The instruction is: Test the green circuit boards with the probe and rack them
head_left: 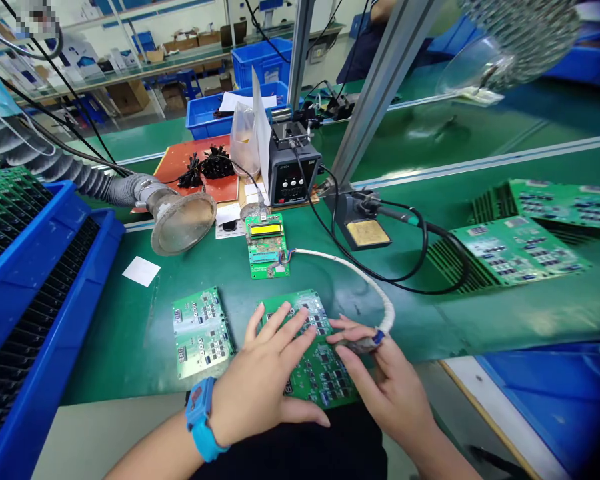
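Observation:
My left hand (275, 360), with a blue strap at its wrist, lies spread over a green circuit board (320, 370) at the table's front edge. My right hand (380, 373) grips a dark probe-like connector (360, 345) at the board's right edge; its tip is hidden by my fingers. From that connector a white sleeved cable (365, 273) curves back to a small green tester board (270, 268) with a lit yellow display (266, 230). Left of my left hand another circuit board (203, 333) lies on the green table.
Blue bins (87, 267) full of upright boards stand at the left. A fume extraction hood (185, 223) hangs near them. Behind are a soldering station (293, 173) and an iron in its stand (363, 227). Stacked circuit boards (517, 250) lie at the right.

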`<state>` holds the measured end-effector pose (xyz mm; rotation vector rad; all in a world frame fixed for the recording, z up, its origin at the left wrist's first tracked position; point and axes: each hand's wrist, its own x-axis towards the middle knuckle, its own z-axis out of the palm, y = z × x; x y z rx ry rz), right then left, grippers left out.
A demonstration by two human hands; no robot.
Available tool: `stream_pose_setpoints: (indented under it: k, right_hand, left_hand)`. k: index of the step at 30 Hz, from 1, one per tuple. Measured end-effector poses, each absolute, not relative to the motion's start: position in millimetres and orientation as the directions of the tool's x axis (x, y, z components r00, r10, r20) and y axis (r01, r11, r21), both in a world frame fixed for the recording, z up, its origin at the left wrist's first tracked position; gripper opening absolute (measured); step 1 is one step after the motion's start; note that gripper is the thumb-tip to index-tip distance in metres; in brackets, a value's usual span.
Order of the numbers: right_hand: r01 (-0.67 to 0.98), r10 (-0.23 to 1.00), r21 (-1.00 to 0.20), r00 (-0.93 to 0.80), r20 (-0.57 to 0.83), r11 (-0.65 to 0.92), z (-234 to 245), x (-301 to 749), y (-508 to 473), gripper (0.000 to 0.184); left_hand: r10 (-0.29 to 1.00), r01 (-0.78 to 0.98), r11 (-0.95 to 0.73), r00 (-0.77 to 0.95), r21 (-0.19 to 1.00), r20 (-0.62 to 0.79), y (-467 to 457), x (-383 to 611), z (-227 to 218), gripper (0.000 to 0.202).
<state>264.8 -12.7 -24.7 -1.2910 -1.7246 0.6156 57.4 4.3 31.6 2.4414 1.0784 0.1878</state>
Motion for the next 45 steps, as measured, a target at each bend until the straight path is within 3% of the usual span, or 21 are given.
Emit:
stream_pose_setpoints:
  k: [8, 16, 22, 30, 45]
  right_hand:
    - [0.489, 0.932, -0.810, -0.011, 0.363, 0.322, -30, 261, -10, 0.004]
    - [0.412, 0.953, -0.862, -0.053, 0.299, 0.294, -36, 268, -17, 0.010]
    - [0.394, 0.958, -0.876, -0.058, 0.280, 0.280, -35, 268, -17, 0.009]
    - [0.404, 0.955, -0.869, -0.047, 0.294, 0.287, -34, 267, -16, 0.009]
    - [0.405, 0.952, -0.864, -0.057, 0.302, 0.299, -35, 267, -15, 0.009]
  left_hand:
    - [0.727, 0.691, -0.588, 0.679, 0.421, -0.098, 7, 59, 35, 0.107]
    - [0.735, 0.684, -0.592, 0.675, 0.426, -0.062, 7, 58, 31, 0.108]
    - [0.743, 0.728, -0.533, 0.647, 0.432, -0.172, 11, 61, 39, 0.114]
    - [0.756, 0.748, -0.503, 0.623, 0.432, -0.200, 15, 64, 45, 0.120]
    - [0.785, 0.753, -0.510, 0.605, 0.416, -0.134, 11, 63, 39, 0.118]
